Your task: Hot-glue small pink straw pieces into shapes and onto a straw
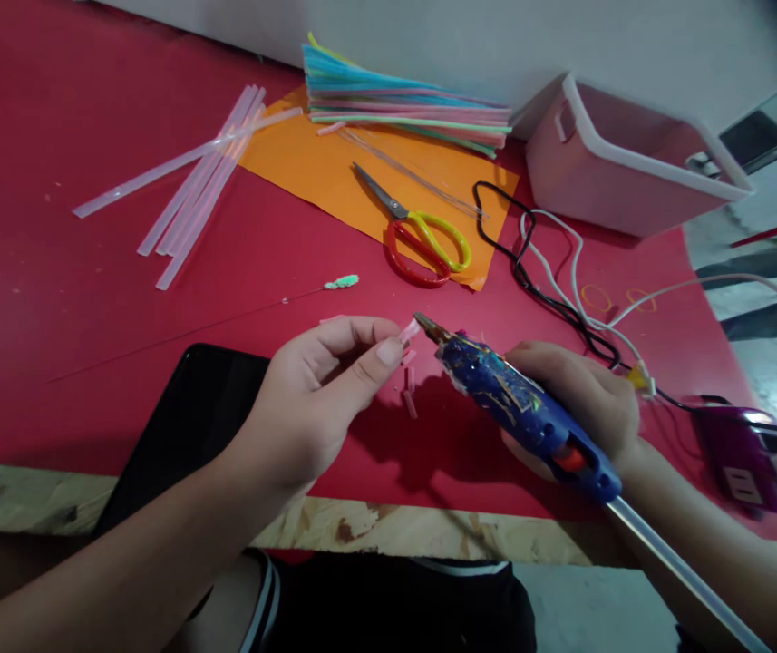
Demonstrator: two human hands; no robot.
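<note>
Between its thumb and fingertips, my left hand pinches a short pink pipe cleaner piece. My right hand is wrapped round a blue glue gun, with a clear glue stick sticking out of its rear. The gun's nozzle is at the tip of the pink piece; whether they touch I cannot tell. Below lie several short pink cut pieces on the red table. A thin wire with a green fuzzy tip lies beyond my left hand.
Scissors rest on orange paper, near bundled pipe cleaners. Glue sticks lie at left, a black phone under my left forearm. Cables, a pink bin and a purple power strip are right.
</note>
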